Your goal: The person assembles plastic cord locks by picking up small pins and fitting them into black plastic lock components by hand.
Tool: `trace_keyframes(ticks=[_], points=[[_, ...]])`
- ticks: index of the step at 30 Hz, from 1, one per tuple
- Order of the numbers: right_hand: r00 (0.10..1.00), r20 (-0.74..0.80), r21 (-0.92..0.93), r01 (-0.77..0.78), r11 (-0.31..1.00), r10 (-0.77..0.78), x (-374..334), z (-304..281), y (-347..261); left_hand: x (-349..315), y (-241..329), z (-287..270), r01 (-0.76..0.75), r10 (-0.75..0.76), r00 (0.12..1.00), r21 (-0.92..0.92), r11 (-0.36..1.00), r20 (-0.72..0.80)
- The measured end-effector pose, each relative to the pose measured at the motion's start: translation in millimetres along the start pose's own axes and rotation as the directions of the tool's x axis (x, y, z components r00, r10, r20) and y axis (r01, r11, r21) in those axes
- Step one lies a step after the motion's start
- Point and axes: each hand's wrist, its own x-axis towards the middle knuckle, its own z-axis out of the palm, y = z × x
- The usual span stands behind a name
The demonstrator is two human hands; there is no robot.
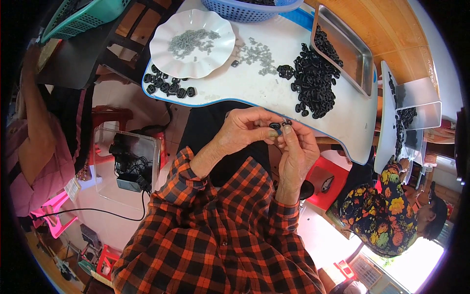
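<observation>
Setting: white tabletop [254, 83] with a blue rim, seen from above, a pale tiled floor below it.
Sleeves: orange-and-black plaid, coming up from the lower edge toward the tabletop's near rim.
Left hand [242, 131]: just short of the near rim, fingers closed, pinching a small black plastic piece [275, 126].
Right hand [297, 153]: touching the left at the fingertips, fingers pinched on the same piece.
Black pile [313, 81]: a loose heap of like pieces on the tabletop, just beyond the hands.
Grey bits [259, 54]: scattered left of the black pile.
White plate [192, 43]: scalloped, further left, holding more grey bits.
Metal tray [350, 51]: beyond the black pile, at the tabletop's far right.
Blue basket [249, 7]: at the far edge.
Neighbour: a person in a floral top, right of the tabletop.
</observation>
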Motion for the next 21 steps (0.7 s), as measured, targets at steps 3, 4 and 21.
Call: trace_keyframes(ticks=[3,4,21], points=[[1.0,0.005,-0.015,-0.004,1.0,0.004,-1,2,-1,1,3,-2,0.084,-0.078,0.996,-0.133,0.988,0.047],[1.0,0.005,-0.016,-0.005,1.0,0.005,-1,3,-2,1,2,-3,0.093,-0.081,0.995,-0.223,0.97,0.062],[1.0,0.026,-0.176,-0.014,0.984,0.019,-10,9,-11,-1,-6,-13,0.073,-0.027,0.995,-0.498,0.864,0.098]])
